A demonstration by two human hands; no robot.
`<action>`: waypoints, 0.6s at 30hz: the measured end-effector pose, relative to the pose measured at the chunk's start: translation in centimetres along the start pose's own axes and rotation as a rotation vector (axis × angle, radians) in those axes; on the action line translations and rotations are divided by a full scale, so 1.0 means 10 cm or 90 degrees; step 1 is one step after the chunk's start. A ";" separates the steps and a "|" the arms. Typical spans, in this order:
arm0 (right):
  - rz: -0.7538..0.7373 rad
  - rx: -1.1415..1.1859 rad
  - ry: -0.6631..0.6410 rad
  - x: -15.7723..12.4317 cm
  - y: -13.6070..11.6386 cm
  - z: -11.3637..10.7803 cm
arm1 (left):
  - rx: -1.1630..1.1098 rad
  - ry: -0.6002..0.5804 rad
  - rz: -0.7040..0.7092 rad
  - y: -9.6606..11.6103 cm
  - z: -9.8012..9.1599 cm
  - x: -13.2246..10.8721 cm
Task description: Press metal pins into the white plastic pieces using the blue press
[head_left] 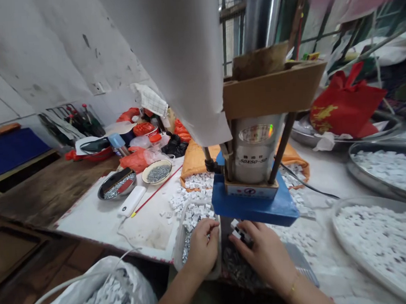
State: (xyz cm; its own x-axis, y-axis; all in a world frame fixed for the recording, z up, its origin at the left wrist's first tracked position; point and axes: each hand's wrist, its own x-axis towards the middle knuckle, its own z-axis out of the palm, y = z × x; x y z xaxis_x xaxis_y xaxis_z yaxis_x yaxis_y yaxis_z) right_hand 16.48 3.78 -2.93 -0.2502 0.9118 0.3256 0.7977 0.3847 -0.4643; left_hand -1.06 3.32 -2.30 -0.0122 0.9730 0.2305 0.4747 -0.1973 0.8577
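Note:
My left hand (203,245) is over a clear plastic bin (178,252), its thumb and fingertips pinched together; whatever they hold is too small to make out. Small white plastic pieces (197,213) fill the bin's far part, with shiny metal bits (186,246) at its near left. Just right of it, my right hand (263,247) is closed around a small white block (235,233) with dark parts beside it. Both hands are in front of a press (255,153) with a blue head (255,206). A dark heap (239,263) below the right hand is blurred.
White pieces lie scattered on the table, near an orange sack (196,159). Round trays (337,230) of white pieces stand at right. At left are a metal bowl (101,192), a cream bowl (145,177), a white power bank (132,201) and a filled white bag (146,285).

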 end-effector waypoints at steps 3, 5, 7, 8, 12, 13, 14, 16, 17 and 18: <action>0.015 0.047 -0.014 -0.01 0.04 -0.06 | 0.140 -0.063 0.049 -0.08 -0.11 -0.03; 0.032 0.099 0.023 -0.09 0.13 -0.10 | 0.260 -0.141 0.051 -0.14 -0.18 -0.06; 0.061 0.128 0.067 -0.19 0.24 -0.13 | 0.373 -0.226 0.037 -0.19 -0.22 -0.09; 0.072 0.131 0.069 -0.24 0.28 -0.13 | 0.414 -0.259 0.032 -0.20 -0.22 -0.10; 0.076 0.095 -0.059 -0.32 0.26 -0.10 | 0.470 -0.296 0.018 -0.20 -0.16 -0.10; 0.076 0.076 -0.087 -0.31 0.22 -0.08 | 0.470 -0.295 0.016 -0.19 -0.14 -0.10; 0.078 0.055 -0.104 -0.29 0.18 -0.05 | 0.471 -0.295 0.013 -0.18 -0.13 -0.09; 0.083 0.012 -0.113 -0.25 0.11 0.00 | 0.473 -0.292 0.008 -0.16 -0.11 -0.09; 0.084 -0.004 -0.113 -0.23 0.09 0.04 | 0.472 -0.290 0.006 -0.15 -0.11 -0.09; 0.086 -0.010 -0.111 -0.22 0.09 0.07 | 0.472 -0.288 0.006 -0.15 -0.12 -0.10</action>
State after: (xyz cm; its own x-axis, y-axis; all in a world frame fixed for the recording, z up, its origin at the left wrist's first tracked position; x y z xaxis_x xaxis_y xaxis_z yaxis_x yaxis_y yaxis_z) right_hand 17.37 2.21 -4.61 -0.2312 0.9663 0.1134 0.8381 0.2570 -0.4811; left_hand -2.78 2.49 -3.29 0.2711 0.9570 -0.1031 0.9258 -0.2300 0.2998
